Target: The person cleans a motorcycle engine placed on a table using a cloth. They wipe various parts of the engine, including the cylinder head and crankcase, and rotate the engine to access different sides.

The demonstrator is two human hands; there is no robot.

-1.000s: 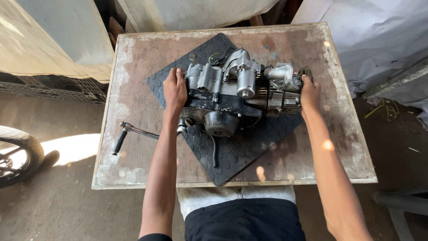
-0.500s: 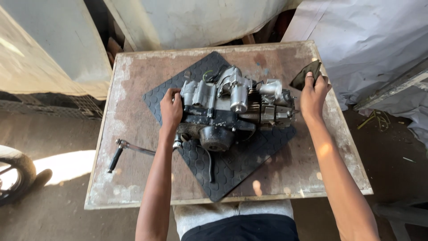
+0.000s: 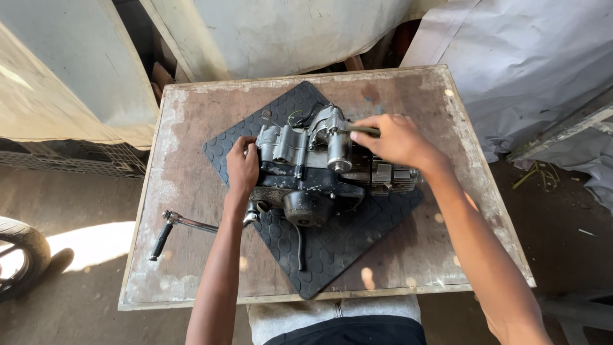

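Your left hand [image 3: 242, 167] sits just left of the frame's centre, fingers curled over the left end of a small motorcycle engine [image 3: 325, 169] and gripping its casing. Left of that hand, a kick-start lever [image 3: 171, 229] with a black rubber grip sticks out from the engine's lower left across the bare table towards the lower left of the frame.

At the far left edge, part of a tyre [image 3: 19, 255] shows on the dirt floor, beside a bright patch of sunlight. Pale, stained panels lean across the upper left and top of the frame.

You stand at the near edge of a worn wooden table [image 3: 191, 128], its brown surface scuffed and its edges flaking white. A black rubber mat [image 3: 345, 249] with a raised oval pattern lies on it, turned like a diamond. The grey and black engine rests on this mat, in the middle of the table and of the frame.

Your right hand [image 3: 396, 140] is right of centre, over the upper right part of the engine. Its fingers are closed around a thin, dark, rod-like tool [image 3: 361, 130] that points left towards the engine's top; what kind of tool it is cannot be told.

Grey sheeting [image 3: 530, 64] drapes across the upper right of the frame.
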